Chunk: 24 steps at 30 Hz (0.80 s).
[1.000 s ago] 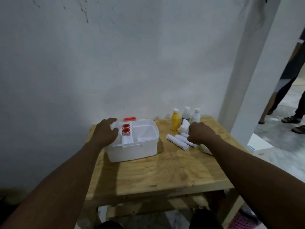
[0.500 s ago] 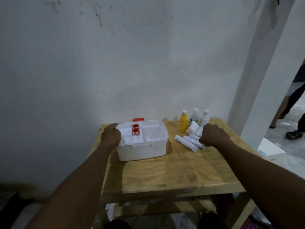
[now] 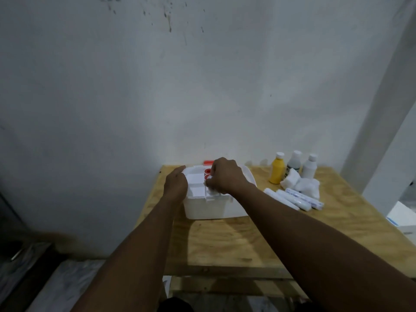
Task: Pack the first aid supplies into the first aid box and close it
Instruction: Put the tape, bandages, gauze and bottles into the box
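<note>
The white first aid box [image 3: 213, 208] stands open on the wooden table [image 3: 247, 239], with an inner tray holding red tape rolls [image 3: 207, 172]. My left hand [image 3: 176, 185] rests against the box's left rim, fingers fairly straight. My right hand [image 3: 225, 176] hovers over the tray, its curled fingers pinching a small white item I cannot identify. To the right of the box lie rolled white bandages [image 3: 292, 199] and gauze wads [image 3: 301, 183]. Behind them stand a yellow bottle [image 3: 277, 171] and two white bottles [image 3: 293, 163].
An orange latch [image 3: 208, 162] shows behind the box, close to the grey wall. A white pillar [image 3: 382, 109] rises at the right. A white box [image 3: 403, 218] sits beyond the table's right edge. Bare wood lies in front of the first aid box.
My right hand left the bandages and gauze and moved left over the box's tray. My left hand stayed at the box's left rim. The camera view shifted left.
</note>
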Available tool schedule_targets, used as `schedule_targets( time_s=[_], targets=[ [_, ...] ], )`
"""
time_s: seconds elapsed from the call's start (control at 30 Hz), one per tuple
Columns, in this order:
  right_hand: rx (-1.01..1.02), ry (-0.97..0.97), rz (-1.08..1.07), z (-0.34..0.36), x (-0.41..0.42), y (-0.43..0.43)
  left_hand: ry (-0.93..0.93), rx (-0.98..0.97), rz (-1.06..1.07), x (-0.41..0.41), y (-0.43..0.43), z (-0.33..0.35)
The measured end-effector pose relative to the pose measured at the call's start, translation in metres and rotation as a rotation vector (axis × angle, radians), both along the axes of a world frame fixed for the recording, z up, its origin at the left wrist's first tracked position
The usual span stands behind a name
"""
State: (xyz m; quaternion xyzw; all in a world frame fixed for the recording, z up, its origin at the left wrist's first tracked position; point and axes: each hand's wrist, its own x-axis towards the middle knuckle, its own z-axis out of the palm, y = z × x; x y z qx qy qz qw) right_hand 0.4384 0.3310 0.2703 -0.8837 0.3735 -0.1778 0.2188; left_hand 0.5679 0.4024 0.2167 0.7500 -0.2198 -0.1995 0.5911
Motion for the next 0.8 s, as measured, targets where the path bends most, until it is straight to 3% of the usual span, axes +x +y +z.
schedule_targets(
  time_s=[0.33,0.8],
  targets=[
    [-0.095,0.008,-0.038,-0.024,-0.001,-0.005,-0.049,0.064,0.004,0.004,-0.003,-0.003],
    [-0.074,-0.186,-0.084,-0.018,-0.029,-0.015,-0.031,0.041,-0.001,-0.003,-0.005,0.001]
  ],
)
